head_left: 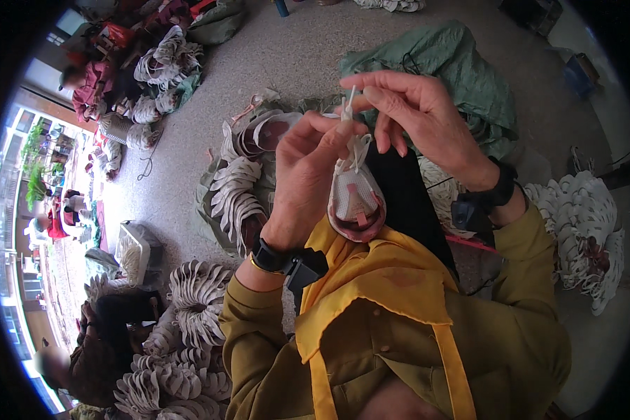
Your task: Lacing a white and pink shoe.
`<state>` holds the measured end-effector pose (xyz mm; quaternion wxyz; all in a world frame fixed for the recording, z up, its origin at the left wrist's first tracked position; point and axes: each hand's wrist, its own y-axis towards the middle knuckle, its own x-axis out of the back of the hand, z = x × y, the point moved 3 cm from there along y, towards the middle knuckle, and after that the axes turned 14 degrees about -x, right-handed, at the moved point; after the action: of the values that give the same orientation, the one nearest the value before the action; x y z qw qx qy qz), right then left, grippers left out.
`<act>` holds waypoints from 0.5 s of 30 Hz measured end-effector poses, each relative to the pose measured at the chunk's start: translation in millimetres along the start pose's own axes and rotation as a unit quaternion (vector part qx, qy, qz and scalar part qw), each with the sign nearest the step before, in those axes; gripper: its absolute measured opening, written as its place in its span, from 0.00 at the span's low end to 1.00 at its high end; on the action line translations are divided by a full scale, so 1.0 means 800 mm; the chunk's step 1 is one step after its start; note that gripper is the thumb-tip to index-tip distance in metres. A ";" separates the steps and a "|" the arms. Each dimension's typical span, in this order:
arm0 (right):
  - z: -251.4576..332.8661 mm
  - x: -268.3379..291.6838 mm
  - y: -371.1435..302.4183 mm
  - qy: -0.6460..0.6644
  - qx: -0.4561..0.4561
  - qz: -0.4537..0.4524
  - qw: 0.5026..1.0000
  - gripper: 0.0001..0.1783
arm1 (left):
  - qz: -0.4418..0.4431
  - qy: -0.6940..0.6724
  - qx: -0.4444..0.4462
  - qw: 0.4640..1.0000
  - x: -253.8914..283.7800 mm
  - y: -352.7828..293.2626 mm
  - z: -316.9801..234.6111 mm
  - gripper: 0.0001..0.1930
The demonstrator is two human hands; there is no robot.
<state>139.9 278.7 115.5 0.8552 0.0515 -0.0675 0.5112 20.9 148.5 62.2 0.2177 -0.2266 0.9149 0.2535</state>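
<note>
- Small white-and-maroon fabric shoe upper [357,203] dangling at chest height, over yellow apron [385,280].
- Left hand [304,178] pinched on its top edge; right hand [416,112] pinching white lace [350,105].
- Looks light, floppy; best held by the rim.

The left hand [304,178] grips a shoe upper [357,203] of white mesh with a dark red rim, held up above a yellow apron [392,280]. The right hand [416,112], just above the upper, pinches its white lace [348,105] between fingertips. Left of the upper, stacks of pale uppers [234,192] lie on the grey floor [308,49]; behind it sits a green sack [462,77].
</note>
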 end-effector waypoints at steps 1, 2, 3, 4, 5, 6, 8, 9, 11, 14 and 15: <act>-0.003 0.001 0.000 0.002 -0.007 -0.005 1.000 0.19 | -0.002 0.007 -0.003 1.000 0.000 0.001 0.000 0.06; -0.008 0.001 -0.001 -0.002 -0.005 -0.006 1.000 0.19 | -0.004 0.014 -0.006 1.000 -0.001 0.001 -0.001 0.06; -0.013 -0.001 -0.001 -0.006 -0.002 -0.005 1.000 0.18 | -0.006 0.022 -0.009 1.000 -0.001 0.001 -0.002 0.06; -0.017 -0.002 0.000 -0.009 0.001 -0.004 1.000 0.17 | -0.003 0.026 -0.014 1.000 -0.001 0.001 -0.002 0.06; -0.019 -0.003 0.000 -0.014 -0.003 -0.003 1.000 0.16 | 0.000 0.030 -0.019 0.999 0.001 0.001 -0.002 0.06; -0.020 -0.006 0.000 -0.020 -0.008 -0.002 1.000 0.16 | 0.004 0.033 -0.023 0.999 0.001 0.000 -0.001 0.07; -0.019 -0.010 -0.001 -0.027 -0.005 -0.008 1.000 0.15 | -0.003 0.050 -0.026 0.998 0.002 0.000 0.000 0.07; -0.017 -0.013 -0.002 -0.028 0.003 -0.015 0.999 0.15 | -0.007 0.058 -0.027 0.998 0.002 -0.001 0.001 0.08; -0.018 -0.015 0.000 -0.019 0.028 -0.022 0.999 0.14 | -0.002 0.094 -0.032 0.995 0.005 -0.001 0.000 0.07; -0.028 -0.010 0.007 -0.007 0.040 -0.036 0.999 0.12 | 0.006 0.158 -0.039 0.987 -0.006 -0.002 -0.004 0.06; -0.025 -0.008 0.007 -0.016 0.025 -0.043 0.999 0.12 | 0.006 0.183 -0.041 0.982 -0.008 -0.005 -0.006 0.07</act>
<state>133.1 278.6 94.7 0.8737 0.0833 -0.0659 0.4747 27.0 145.0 67.6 0.0356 -0.2724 0.9295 0.2462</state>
